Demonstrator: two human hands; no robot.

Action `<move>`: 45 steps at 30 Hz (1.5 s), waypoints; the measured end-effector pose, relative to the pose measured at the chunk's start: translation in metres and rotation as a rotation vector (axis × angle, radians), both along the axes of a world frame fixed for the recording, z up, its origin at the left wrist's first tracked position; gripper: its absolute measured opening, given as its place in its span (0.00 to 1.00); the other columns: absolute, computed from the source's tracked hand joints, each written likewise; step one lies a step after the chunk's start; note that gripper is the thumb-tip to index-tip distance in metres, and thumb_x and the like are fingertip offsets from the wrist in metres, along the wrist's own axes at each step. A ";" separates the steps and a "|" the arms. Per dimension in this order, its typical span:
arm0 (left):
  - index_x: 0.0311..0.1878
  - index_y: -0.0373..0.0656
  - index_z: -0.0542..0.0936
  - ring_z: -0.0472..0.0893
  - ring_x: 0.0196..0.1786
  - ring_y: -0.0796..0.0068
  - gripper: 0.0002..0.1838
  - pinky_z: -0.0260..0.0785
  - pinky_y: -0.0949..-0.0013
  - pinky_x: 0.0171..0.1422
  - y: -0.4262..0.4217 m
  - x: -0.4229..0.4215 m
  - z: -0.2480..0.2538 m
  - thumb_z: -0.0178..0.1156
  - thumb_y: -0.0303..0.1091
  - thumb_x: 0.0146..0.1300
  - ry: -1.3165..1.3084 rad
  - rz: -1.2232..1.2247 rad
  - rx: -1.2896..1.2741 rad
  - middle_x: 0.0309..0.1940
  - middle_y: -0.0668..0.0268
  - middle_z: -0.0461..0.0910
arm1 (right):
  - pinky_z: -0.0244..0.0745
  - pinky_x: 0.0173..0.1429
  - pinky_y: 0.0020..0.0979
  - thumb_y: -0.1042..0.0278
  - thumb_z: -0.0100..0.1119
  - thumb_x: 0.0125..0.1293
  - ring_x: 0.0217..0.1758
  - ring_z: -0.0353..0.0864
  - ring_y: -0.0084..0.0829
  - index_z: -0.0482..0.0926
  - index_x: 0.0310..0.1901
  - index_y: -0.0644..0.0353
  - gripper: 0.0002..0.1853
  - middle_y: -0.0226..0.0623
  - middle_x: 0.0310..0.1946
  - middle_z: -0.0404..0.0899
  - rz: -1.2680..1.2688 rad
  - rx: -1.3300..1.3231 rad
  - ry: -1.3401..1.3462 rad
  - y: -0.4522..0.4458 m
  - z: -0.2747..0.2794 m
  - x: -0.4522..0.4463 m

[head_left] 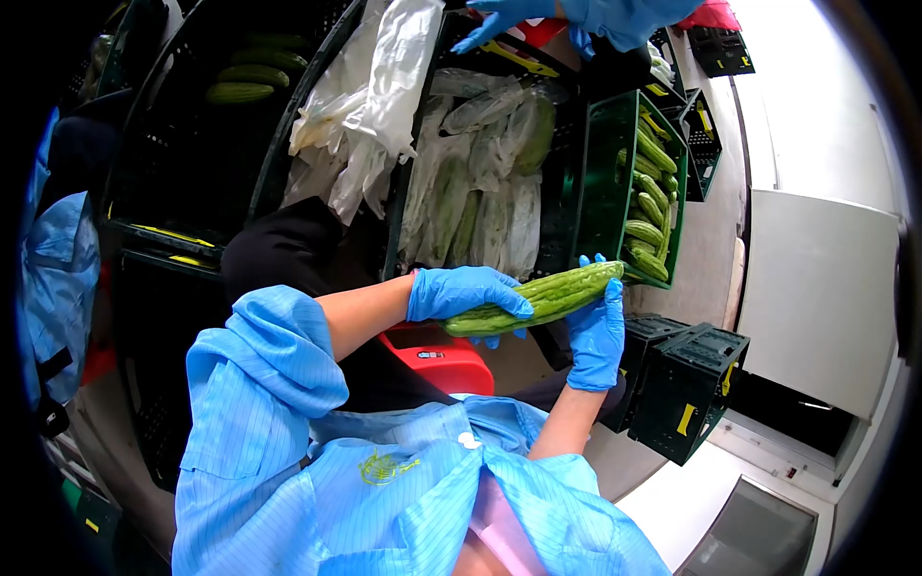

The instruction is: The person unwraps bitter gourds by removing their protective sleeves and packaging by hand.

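A long green ribbed gourd [557, 296] lies slantwise between my two blue-gloved hands, above my lap. My left hand [463, 294] is wrapped over its left part. The fingers of my right hand [597, 336] close round its right end. Beyond my hands, several gourds in clear plastic bags [480, 182] fill a dark crate. To the right of it stands a green crate [602, 173] with several loose gourds [650, 206] inside.
White plastic bags [360, 106] hang over a crate edge. Several gourds [254, 75] lie in the far left crate. A co-worker's gloved hand [504, 17] reaches in at the top. Below my hands is a red stool [447, 363]; dark crates [687, 394] stand at right.
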State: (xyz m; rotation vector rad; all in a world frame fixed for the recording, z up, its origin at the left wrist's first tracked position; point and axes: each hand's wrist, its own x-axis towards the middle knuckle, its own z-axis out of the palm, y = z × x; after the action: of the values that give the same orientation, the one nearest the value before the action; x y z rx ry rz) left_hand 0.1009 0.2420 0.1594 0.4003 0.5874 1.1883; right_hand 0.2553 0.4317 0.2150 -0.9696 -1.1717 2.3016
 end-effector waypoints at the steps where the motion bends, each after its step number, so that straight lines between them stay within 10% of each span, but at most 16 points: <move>1: 0.58 0.40 0.74 0.83 0.29 0.68 0.29 0.77 0.69 0.28 0.003 0.005 -0.008 0.65 0.49 0.61 -0.025 0.016 0.015 0.41 0.59 0.82 | 0.64 0.71 0.44 0.56 0.55 0.72 0.68 0.69 0.36 0.64 0.70 0.56 0.29 0.41 0.68 0.68 0.003 0.032 -0.010 -0.006 0.002 -0.004; 24: 0.48 0.36 0.81 0.79 0.38 0.75 0.27 0.71 0.69 0.45 0.017 0.007 -0.003 0.62 0.54 0.61 0.439 0.153 -0.118 0.35 0.62 0.82 | 0.61 0.75 0.43 0.71 0.61 0.65 0.72 0.66 0.39 0.67 0.67 0.60 0.29 0.40 0.68 0.67 0.052 0.355 0.037 -0.020 -0.011 -0.006; 37: 0.68 0.41 0.67 0.76 0.58 0.70 0.27 0.67 0.62 0.66 0.018 0.030 -0.012 0.54 0.46 0.72 -0.612 -0.023 0.040 0.59 0.60 0.75 | 0.70 0.67 0.43 0.50 0.49 0.74 0.66 0.71 0.38 0.59 0.73 0.55 0.31 0.47 0.70 0.63 0.014 -0.007 0.051 -0.017 -0.009 -0.008; 45: 0.72 0.42 0.61 0.75 0.55 0.75 0.35 0.69 0.67 0.63 0.015 0.031 -0.008 0.64 0.32 0.64 -0.385 -0.031 0.125 0.53 0.65 0.75 | 0.68 0.69 0.43 0.52 0.48 0.75 0.69 0.68 0.38 0.60 0.73 0.55 0.29 0.45 0.70 0.63 -0.062 -0.084 0.065 -0.007 -0.021 0.005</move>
State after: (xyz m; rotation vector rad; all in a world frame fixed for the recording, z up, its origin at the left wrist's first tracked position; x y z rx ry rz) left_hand 0.1314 0.2570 0.1511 0.2745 0.1743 1.2361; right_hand 0.2602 0.4243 0.1941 -0.9396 -1.0133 2.3310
